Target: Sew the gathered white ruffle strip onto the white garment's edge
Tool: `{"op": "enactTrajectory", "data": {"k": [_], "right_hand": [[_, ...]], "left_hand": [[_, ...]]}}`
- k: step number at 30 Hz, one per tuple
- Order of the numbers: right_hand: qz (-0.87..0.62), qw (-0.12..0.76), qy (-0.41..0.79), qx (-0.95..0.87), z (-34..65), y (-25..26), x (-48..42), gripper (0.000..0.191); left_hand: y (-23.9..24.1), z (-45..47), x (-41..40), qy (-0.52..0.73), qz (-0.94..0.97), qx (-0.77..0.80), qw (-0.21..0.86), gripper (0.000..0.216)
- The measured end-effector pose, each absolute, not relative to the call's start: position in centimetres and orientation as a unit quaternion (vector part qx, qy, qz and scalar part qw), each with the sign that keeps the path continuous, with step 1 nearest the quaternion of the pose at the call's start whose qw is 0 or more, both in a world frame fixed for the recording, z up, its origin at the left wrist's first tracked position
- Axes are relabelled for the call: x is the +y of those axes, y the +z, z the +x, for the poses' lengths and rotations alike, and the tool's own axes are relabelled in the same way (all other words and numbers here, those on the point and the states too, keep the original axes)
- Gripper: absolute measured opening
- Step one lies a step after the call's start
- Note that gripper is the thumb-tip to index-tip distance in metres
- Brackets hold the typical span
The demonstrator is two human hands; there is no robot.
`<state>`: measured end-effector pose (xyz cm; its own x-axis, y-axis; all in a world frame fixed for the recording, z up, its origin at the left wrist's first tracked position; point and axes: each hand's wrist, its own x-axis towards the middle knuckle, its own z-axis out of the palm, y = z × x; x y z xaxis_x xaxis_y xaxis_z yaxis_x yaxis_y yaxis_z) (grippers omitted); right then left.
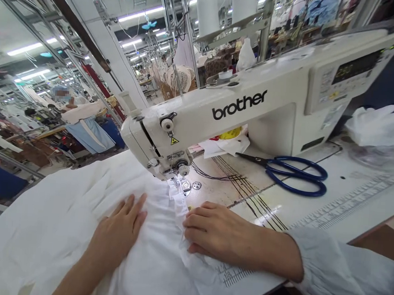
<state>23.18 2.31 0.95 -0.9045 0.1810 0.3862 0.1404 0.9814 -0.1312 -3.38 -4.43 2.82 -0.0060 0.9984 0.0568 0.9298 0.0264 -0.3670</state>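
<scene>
White fabric (70, 193) spreads over the left of the table and runs under the needle area of a Brother sewing machine (199, 116). A narrow gathered strip (178, 200) lies along its right edge, by the lit needle plate (186, 187). My left hand (120, 227) rests flat on the fabric, fingers stretched out and a little apart. At the fabric's right edge, my right hand (213, 231) has its fingers bent together over the strip, the thumb tucked low. The fabric between those fingers is partly hidden.
Blue-handled scissors (293, 173) lie on the table right of the needle. Black lines and a printed ruler (350, 201) mark the tabletop. A clear plastic bag (378, 132) sits far right. Thread cones (208, 14) stand behind the machine. A person (65, 97) is at the distant left.
</scene>
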Motion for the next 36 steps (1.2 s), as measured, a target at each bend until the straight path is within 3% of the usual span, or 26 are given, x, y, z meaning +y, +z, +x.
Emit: {"op": "enactTrajectory", "data": {"k": [4,7,10,17,36], "right_hand": [[-0.082,0.203,0.036,-0.975,23.2,1.2,2.2,0.025],[-0.087,0.204,0.026,-0.975,23.3,1.0,2.3,0.026],[-0.113,0.212,0.021,-0.971,23.4,0.7,2.3,0.027],[-0.113,0.223,0.04,-0.967,23.7,0.7,2.0,0.038],[-0.133,0.214,0.053,-0.966,23.6,1.0,1.6,0.028]], "left_hand": [[3.0,-1.2,-3.2,-0.029,-0.764,-0.612,0.203,0.038],[2.2,1.8,-2.4,-0.174,-0.816,-0.527,0.163,0.028],[0.7,2.8,-1.9,-0.226,-0.815,-0.515,0.143,0.024],[0.0,2.0,-2.2,-0.246,-0.82,-0.508,0.1,0.024],[0.2,2.1,-1.3,-0.205,-0.796,-0.564,0.074,0.023]]}}
